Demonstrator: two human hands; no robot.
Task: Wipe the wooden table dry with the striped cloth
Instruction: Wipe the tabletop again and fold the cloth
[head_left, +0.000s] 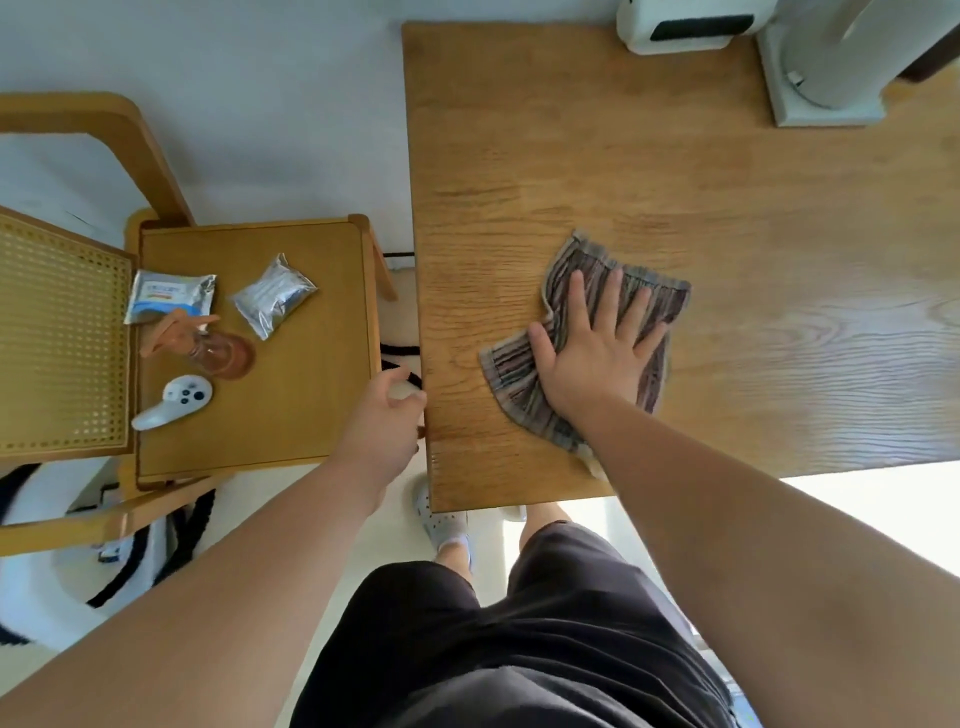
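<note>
The right hand (597, 353) lies flat, fingers spread, pressing the striped cloth (571, 332) onto the wooden surface (675, 197) near its front left corner. The left hand (384, 421) rests at the surface's left edge, grip loosely curled, empty.

bare wood lies open across the wooden bench (571, 156) right of and beyond the striped cloth (587, 270); a white box (680, 28) and a white stand (826, 67) block its far edge, well apart from the cloth.
</note>
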